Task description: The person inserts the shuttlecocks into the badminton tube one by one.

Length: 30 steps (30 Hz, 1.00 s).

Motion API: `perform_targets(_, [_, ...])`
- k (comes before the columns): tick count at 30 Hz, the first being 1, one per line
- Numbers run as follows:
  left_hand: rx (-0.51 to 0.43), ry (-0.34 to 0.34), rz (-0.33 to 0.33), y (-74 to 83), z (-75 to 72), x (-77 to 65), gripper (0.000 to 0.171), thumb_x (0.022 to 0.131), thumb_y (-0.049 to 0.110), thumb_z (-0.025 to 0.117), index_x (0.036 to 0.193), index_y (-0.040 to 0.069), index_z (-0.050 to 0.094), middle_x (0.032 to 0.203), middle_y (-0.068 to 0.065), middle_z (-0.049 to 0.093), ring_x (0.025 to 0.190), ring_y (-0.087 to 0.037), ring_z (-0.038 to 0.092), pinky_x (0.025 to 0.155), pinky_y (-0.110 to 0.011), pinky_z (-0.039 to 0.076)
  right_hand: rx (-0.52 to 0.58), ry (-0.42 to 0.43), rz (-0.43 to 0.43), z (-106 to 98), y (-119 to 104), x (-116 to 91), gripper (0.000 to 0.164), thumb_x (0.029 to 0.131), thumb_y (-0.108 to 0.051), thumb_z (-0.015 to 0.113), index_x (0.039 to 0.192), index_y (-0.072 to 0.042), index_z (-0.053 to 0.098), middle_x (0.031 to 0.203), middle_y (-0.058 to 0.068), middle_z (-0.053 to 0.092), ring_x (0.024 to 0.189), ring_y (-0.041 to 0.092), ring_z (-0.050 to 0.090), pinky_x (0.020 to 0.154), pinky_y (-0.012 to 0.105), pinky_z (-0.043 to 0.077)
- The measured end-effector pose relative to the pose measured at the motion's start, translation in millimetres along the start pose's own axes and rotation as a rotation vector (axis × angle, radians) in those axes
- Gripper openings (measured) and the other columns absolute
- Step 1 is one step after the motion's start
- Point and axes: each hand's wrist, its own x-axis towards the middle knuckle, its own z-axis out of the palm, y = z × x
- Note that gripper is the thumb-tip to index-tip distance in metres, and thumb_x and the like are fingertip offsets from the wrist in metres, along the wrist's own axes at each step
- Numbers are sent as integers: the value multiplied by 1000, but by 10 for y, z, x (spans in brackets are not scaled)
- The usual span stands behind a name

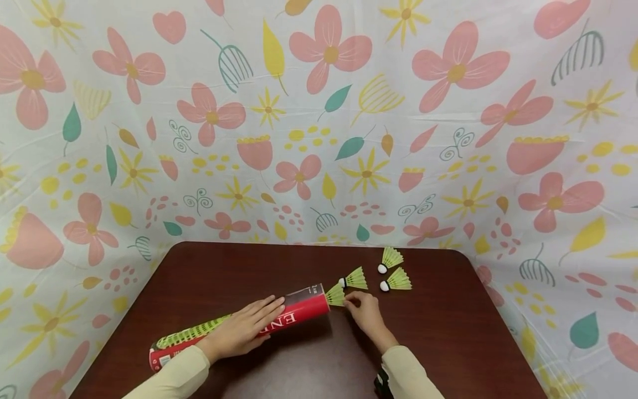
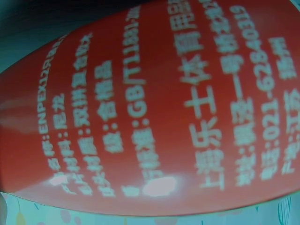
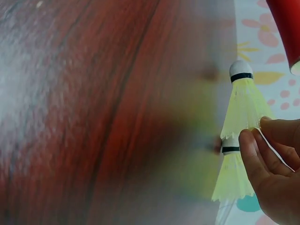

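A red and black shuttlecock tube (image 1: pixel 304 310) lies slanted over the table, its mouth facing right. My left hand (image 1: pixel 244 327) holds it around the middle, fingers over the top and thumb on the near side. Stacked yellow-green shuttlecocks (image 1: pixel 194 331) show along its left half. My right hand (image 1: pixel 368 316) pinches the skirt edge of a yellow-green shuttlecock (image 3: pixel 243 108) at the tube's mouth. In the right wrist view its white cork is outside the tube; the head view hides the cork. Red printed tube wall (image 2: pixel 164 117) fills the left wrist view.
Just behind the pinched one lies another shuttlecock (image 1: pixel 355 279). Two more, a far shuttlecock (image 1: pixel 391 259) and a nearer shuttlecock (image 1: pixel 397 280), lie farther right. The dark brown table (image 1: pixel 438 332) ends in front of a flower-patterned cloth (image 1: pixel 309 138).
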Motion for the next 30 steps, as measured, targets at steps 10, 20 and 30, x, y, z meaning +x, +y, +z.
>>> perform_targets(10, [0, 10, 10, -4, -13, 1, 96, 76, 26, 82, 152, 7, 27, 157, -8, 27, 137, -31, 37, 108, -41, 35, 2, 25, -19, -118, 32, -9, 8, 80, -5, 76, 86, 1, 72, 78, 3, 71, 63, 7, 58, 55, 24, 47])
perform_targets(20, [18, 4, 8, -22, -27, 16, 95, 77, 28, 81, 152, 8, 26, 157, -8, 26, 137, -31, 37, 113, -37, 29, 0, 67, -3, -317, -47, 8, 8, 81, -2, 74, 89, -3, 73, 86, 7, 71, 77, 21, 66, 61, 28, 52])
perform_targets(30, [32, 2, 3, -10, -1, 7, 95, 77, 27, 81, 153, 8, 25, 157, -7, 25, 138, -30, 36, 108, -41, 35, 11, 106, -51, -395, -179, -41, 7, 81, -3, 75, 87, -6, 73, 84, 3, 70, 78, 20, 66, 63, 28, 53])
